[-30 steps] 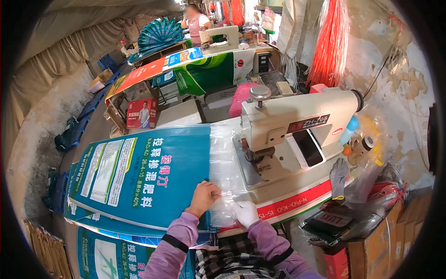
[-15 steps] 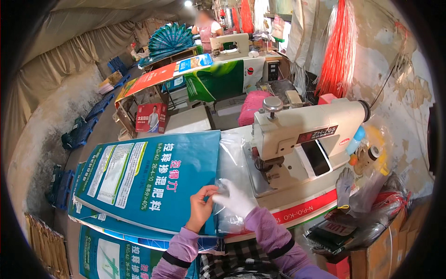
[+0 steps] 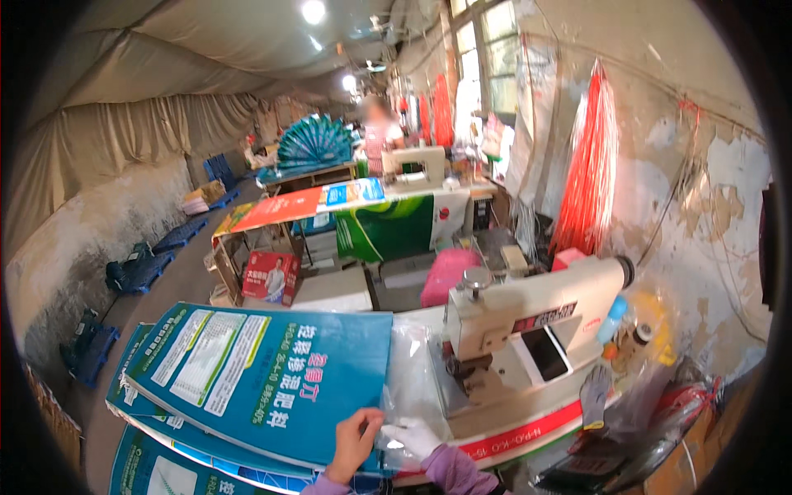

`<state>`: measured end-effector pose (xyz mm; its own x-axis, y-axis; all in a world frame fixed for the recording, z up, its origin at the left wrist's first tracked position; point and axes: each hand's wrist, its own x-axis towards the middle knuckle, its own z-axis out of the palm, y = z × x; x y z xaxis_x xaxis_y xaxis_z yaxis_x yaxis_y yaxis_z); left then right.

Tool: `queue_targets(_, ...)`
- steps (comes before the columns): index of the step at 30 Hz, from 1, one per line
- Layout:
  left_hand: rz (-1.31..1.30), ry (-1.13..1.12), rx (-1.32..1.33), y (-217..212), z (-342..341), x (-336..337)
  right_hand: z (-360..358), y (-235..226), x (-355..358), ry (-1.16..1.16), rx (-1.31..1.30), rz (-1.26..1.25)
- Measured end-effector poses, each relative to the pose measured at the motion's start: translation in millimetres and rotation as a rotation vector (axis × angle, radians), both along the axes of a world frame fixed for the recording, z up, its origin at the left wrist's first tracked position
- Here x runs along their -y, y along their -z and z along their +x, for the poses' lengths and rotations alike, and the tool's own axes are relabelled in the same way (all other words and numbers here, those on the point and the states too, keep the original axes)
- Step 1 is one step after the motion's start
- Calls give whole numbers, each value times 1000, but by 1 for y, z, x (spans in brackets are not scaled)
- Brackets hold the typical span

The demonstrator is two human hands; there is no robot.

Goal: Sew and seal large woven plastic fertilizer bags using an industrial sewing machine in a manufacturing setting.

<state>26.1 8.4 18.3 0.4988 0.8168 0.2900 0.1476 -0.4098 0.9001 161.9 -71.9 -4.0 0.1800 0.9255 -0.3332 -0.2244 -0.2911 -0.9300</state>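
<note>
My left hand (image 3: 355, 445), bare, hovers at the near right corner of a stack of teal printed sacks (image 3: 272, 363). Its thumb and fingers are curled together; whatever is between them, if anything, does not show. Beside it my right hand (image 3: 417, 437), in a white glove, has its fingers closed on clear plastic film (image 3: 408, 371), which sticks out past the sacks' right edge. A cream sewing machine (image 3: 528, 313) stands on the table just right of the film.
Beyond the stack are a red box (image 3: 271, 276), a pink bundle (image 3: 450, 278) and another sewing table (image 3: 388, 223) with a person (image 3: 381, 136) behind it. Red strands (image 3: 590, 165) hang on the right wall. A grey glove (image 3: 594, 396) and bagged items lie at the right.
The view has tilted up, so sacks, machine and hands sit lower in the picture. My hands have moved slightly apart, the left away from the right glove's fingertips.
</note>
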Motion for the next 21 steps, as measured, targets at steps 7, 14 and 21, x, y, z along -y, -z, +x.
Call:
queue_targets(7,-181,-39,68,-2,-32,8,-26,20,-29,102,-386,25)
queue_targets(14,-509,13,527,11,-20,-6,-45,21,-23,291,-27,250)
queue_targets(21,-501,-190,870,17,-29,-1,-18,47,0,398,-255,384)
